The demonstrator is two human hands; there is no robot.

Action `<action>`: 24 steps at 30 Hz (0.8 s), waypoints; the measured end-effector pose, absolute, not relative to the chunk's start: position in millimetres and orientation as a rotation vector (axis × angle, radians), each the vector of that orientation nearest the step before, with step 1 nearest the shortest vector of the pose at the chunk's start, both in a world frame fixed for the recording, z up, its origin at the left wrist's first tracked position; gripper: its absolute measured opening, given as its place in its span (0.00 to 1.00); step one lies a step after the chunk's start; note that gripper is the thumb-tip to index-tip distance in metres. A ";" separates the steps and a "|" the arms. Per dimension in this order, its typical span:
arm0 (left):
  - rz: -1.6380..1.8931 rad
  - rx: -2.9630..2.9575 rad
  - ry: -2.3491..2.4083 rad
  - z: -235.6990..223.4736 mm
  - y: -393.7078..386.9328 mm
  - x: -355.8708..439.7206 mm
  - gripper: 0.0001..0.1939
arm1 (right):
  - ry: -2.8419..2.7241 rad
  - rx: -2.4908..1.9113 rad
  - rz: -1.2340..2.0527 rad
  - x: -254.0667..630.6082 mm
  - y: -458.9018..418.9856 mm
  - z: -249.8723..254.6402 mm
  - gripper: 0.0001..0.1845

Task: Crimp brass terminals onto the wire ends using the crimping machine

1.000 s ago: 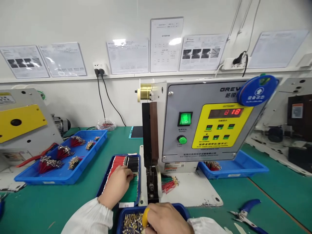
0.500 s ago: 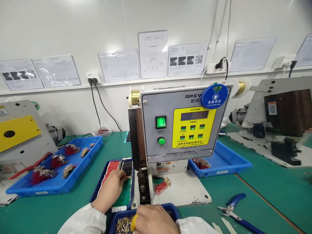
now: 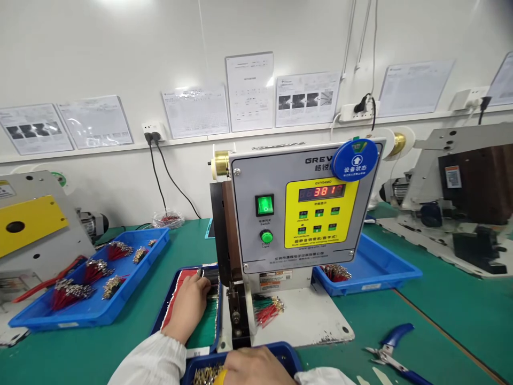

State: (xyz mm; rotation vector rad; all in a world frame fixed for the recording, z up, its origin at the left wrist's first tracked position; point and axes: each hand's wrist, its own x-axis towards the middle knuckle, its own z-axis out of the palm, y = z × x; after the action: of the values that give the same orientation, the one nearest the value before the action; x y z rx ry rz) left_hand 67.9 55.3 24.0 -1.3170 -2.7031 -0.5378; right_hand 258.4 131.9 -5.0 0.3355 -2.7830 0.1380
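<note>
The right hand (image 3: 254,369) sits low at the frame edge, curled over a navy tray (image 3: 280,350) of brass terminals (image 3: 205,376) beside a yellow item (image 3: 219,378); whether it grips anything, I cannot tell. The left hand (image 3: 187,307) curves over red, black and green wires (image 3: 208,315) laid in a second navy tray (image 3: 173,283), but its grip is also unclear. A knock to the shallow terminal tray could spill brass pieces, and tugging at the wires could tangle them. Those fingers lie near the crimping applicator (image 3: 235,315), so a press stroke could pinch them. Red and green wire leads (image 3: 269,311) lie on the machine's base plate (image 3: 316,326). Blue-handled pliers (image 3: 390,347) rest on the tabletop (image 3: 449,321), and blue trays hold wire bundles (image 3: 70,294). Unlike the blurred readout in the previous view, the red counter display (image 3: 323,192) now clearly shows 381.
</note>
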 end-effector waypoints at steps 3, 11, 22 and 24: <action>-0.514 -1.306 -2.671 17.3 53.2 69.8 0.15 | -2.791 0.330 0.142 258.2 131.2 -5.4 0.18; -0.573 -1.281 -2.644 12.0 52.5 66.7 0.14 | -2.896 0.132 0.429 260.1 134.2 0.3 0.13; -0.722 -1.283 -2.538 17.8 47.2 72.5 0.15 | -3.157 0.015 0.575 260.5 136.7 18.4 0.05; -0.725 -1.287 -2.520 18.8 46.0 74.2 0.14 | -3.142 -0.097 0.782 263.9 137.5 31.1 0.04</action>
State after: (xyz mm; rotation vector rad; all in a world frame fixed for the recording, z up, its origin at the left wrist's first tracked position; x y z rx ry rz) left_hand 74.2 46.0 18.8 -1.2874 -2.5195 -0.7245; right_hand 263.9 137.5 31.1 -0.0968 -3.1422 0.7819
